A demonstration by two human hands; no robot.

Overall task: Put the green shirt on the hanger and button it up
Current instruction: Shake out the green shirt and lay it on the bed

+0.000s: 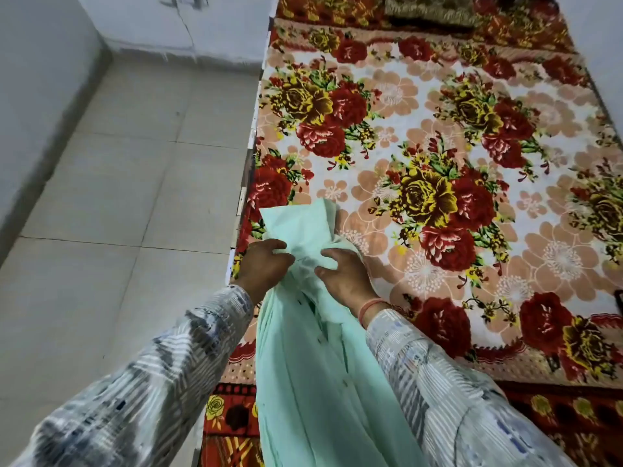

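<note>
Both hands grip the green shirt (pixel 313 365) at its upper end, the left hand (pixel 264 266) and right hand (pixel 347 278) pinching bunched fabric close together. The shirt hangs down toward the camera over the near left edge of the bed, above its floral blanket (pixel 438 146). Tiled floor (pixel 128 163) lies to the left.

- The bed (pixel 438 136) fills the right half of the view, running from 6 o'clock up to 12 o'clock.
- A floral blanket (pixel 421 106) covers it: red and mustard roses on a cream and peach ground, with a dark red patterned border along the near edge.
- The green shirt (pixel 303 230) lies partly on the blanket at the bed's left edge, toward 7 o'clock; its lower part hangs off toward the camera.
- A dark patterned cushion (pixel 428 8) sits at 12 o'clock.
- Pale floor tiles (pixel 128 183) lie at 9 o'clock, beside the bed.
</note>
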